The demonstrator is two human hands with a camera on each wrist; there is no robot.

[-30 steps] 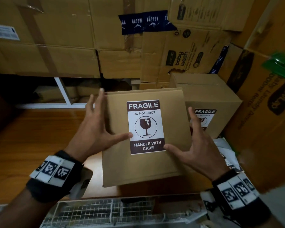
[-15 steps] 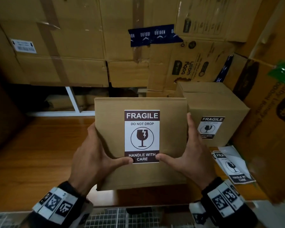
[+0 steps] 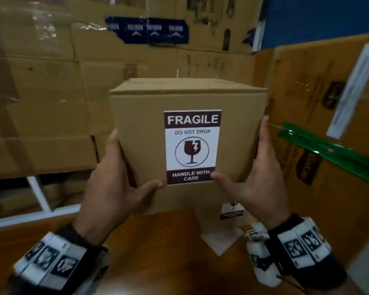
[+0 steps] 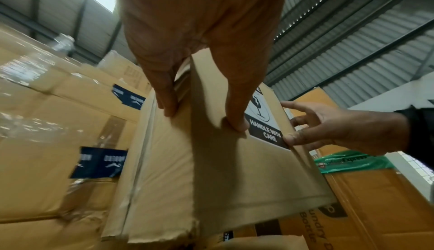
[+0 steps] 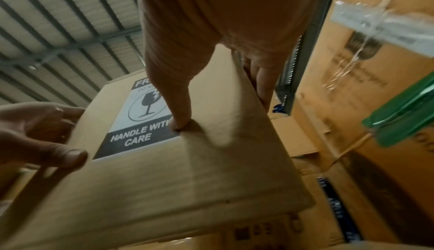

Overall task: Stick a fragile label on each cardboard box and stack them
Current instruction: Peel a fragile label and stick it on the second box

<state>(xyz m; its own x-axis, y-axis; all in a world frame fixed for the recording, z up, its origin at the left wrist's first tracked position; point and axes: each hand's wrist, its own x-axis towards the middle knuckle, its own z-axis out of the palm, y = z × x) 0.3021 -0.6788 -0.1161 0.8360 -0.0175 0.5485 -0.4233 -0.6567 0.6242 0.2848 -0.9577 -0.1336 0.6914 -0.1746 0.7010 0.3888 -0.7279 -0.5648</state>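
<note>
A plain cardboard box (image 3: 141,128) is held up in the air above the wooden table (image 3: 162,241). A white and brown fragile label (image 3: 192,146) is stuck on its near face. My left hand (image 3: 124,165) grips the box's left edge, thumb on the front face and fingers along the side. My right hand (image 3: 254,158) grips the right edge the same way, its thumb at the label's lower corner. The left wrist view shows the left hand (image 4: 199,114) on the box (image 4: 223,170); the right wrist view shows the right hand (image 5: 222,103) on the box (image 5: 187,179). A second labelled box (image 3: 232,209) sits below, mostly hidden.
Large cartons (image 3: 51,103) are stacked behind and on the right (image 3: 317,103), close to the held box. A green strap (image 3: 328,150) hangs across the right carton. Loose label sheets (image 3: 222,239) lie on the table near my right wrist.
The box has come up off the table and moved rightward, now over the second labelled box. Both hands shifted from flat on its face to gripping its side edges.
</note>
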